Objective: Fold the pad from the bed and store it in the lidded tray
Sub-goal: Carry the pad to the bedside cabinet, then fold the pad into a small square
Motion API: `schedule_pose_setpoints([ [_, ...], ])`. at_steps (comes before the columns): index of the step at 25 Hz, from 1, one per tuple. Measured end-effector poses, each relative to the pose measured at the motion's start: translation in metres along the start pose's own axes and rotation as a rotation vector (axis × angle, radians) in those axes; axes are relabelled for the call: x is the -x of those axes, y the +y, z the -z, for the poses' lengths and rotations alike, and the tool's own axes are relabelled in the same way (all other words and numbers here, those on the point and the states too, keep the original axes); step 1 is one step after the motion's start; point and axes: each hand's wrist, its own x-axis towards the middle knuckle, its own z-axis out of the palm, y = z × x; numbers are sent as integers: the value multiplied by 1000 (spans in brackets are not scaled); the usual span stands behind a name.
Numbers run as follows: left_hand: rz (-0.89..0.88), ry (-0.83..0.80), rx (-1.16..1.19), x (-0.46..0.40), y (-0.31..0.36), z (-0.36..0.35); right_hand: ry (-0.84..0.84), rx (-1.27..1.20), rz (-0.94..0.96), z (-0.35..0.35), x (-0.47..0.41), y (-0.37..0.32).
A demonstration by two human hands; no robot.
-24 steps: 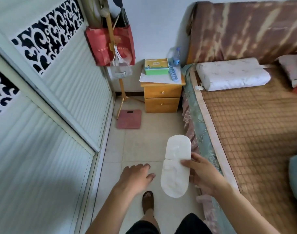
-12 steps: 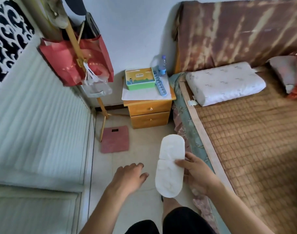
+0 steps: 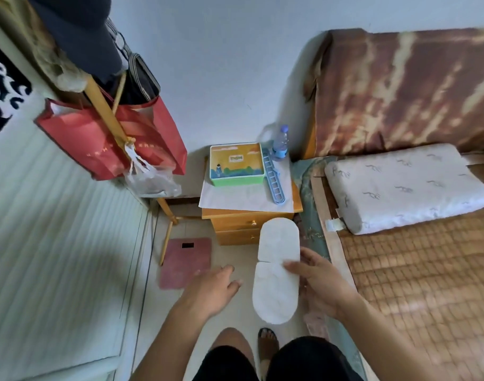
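A long white oval pad (image 3: pixel 277 270) is held flat and unfolded in front of me, with a crease across its middle. My right hand (image 3: pixel 322 285) grips its right edge, thumb on top. Just left of the pad my left hand (image 3: pixel 212 291) hovers with spread fingers, holding nothing and not touching it. The green tray with a picture lid (image 3: pixel 236 164) sits shut on the wooden nightstand (image 3: pixel 249 224) ahead. The bed (image 3: pixel 427 270) with its woven mat lies to my right.
On the nightstand, a blue ladder-shaped strip (image 3: pixel 273 180) and a water bottle (image 3: pixel 280 143) stand beside the tray. A pink scale (image 3: pixel 185 261) lies on the floor. A coat stand with a red bag (image 3: pixel 111 138) is on the left. A pillow (image 3: pixel 405 185) rests on the bed.
I have walked closer to the nightstand, which now sits just beyond the pad. My right hand still holds the pad the same way; the left hand stays beside it.
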Motion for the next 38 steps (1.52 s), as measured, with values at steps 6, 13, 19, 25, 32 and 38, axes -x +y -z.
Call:
schedule_pose_setpoints([
  [6, 18, 15, 247, -92, -24, 47, 32, 6, -39, -17, -94, -55],
  [13, 15, 71, 999, -217, -59, 120, 68, -42, -73, -57, -201, -118],
  [19, 79, -6, 1200, -280, -80, 159, 61, -72, -66, -78, -254, -158],
  [25, 124, -118, 1281, -308, -80, 177, 95, 10, -27, -71, -282, -199],
  [32, 189, -322, 1485, -318, -74, 172, 133, 157, 197, -67, -299, -210],
  [38, 289, -411, 1847, -327, -71, 183, 45, 562, 401, -64, -293, -202],
])
